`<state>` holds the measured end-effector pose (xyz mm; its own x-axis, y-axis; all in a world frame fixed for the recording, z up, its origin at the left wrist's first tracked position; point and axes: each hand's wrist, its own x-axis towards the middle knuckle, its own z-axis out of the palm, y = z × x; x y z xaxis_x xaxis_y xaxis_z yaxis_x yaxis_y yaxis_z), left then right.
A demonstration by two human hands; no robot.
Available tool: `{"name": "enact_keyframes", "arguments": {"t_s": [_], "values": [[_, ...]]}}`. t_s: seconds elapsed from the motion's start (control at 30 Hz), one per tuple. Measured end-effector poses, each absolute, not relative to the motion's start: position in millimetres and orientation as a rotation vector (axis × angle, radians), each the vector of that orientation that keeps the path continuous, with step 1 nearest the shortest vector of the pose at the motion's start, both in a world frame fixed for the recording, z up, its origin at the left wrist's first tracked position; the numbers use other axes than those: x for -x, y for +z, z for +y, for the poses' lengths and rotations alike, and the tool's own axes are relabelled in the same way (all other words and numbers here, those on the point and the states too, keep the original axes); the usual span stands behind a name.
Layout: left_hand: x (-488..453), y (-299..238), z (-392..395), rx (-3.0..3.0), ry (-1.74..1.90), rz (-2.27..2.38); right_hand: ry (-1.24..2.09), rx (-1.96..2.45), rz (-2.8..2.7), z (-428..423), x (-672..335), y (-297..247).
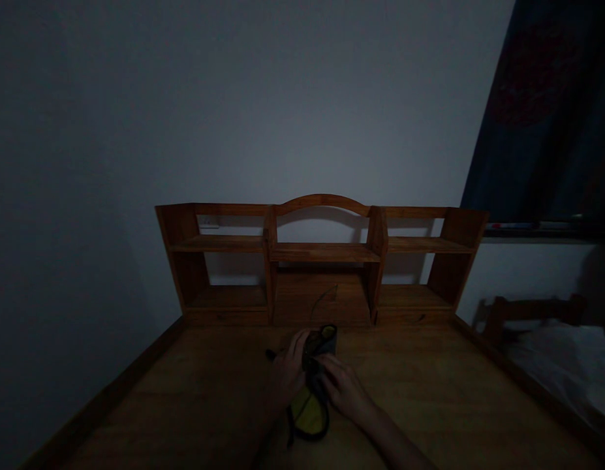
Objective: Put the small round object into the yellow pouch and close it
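Observation:
In the dim head view, a dark grey cloth item with black edging and a yellow inner side (309, 412) is between my two hands, just above or on the wooden desk (194, 398). Its exact kind cannot be made out. My left hand (288, 367) is closed on its left side, fingers bent over the upper part. From the right, my right hand (345, 386) pinches the middle of it, where a dark fold hides the fingertips. A yellow flap hangs toward me below the hands, and a black strap end sticks out at the left.
A wooden shelf unit (325, 252) stands along the desk's back edge against a white wall (302, 104). Raised rims run down both desk sides. A dark curtain (542, 117) hangs at the right, above a bed (566, 356) with pale bedding.

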<state>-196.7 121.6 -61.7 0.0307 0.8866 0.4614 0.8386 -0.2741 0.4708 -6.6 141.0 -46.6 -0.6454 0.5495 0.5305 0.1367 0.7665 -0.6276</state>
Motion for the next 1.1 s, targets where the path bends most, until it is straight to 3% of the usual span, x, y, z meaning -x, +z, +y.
{"name": "enact_keyframes", "arguments": {"t_s": [1.1], "values": [[193.8,-61.3,120.8,-2.267,1.097,1.874,0.659,0.567,-2.197,143.8,8.3,-54.1]]}}
